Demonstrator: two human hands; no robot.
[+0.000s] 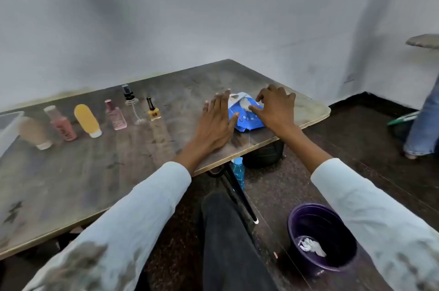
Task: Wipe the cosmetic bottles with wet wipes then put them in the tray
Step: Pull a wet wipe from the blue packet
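Left hand [213,119] flat beside wipes pack [247,117] | right hand [273,110] seemingly pinching its flap

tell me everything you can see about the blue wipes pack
The wipes pack is a soft blue packet with white print, looking like plastic film, lying flat near the table's right edge. Its top flap is peeled open, showing a pale wipe. The left hand rests straight-fingered against its left side; the right hand pinches at the opening.

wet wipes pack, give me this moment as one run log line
stage: getting wipe | left hand: flat, steadying wet wipes pack | right hand: pinching at pack opening | bottles: untouched in row | tray: far left
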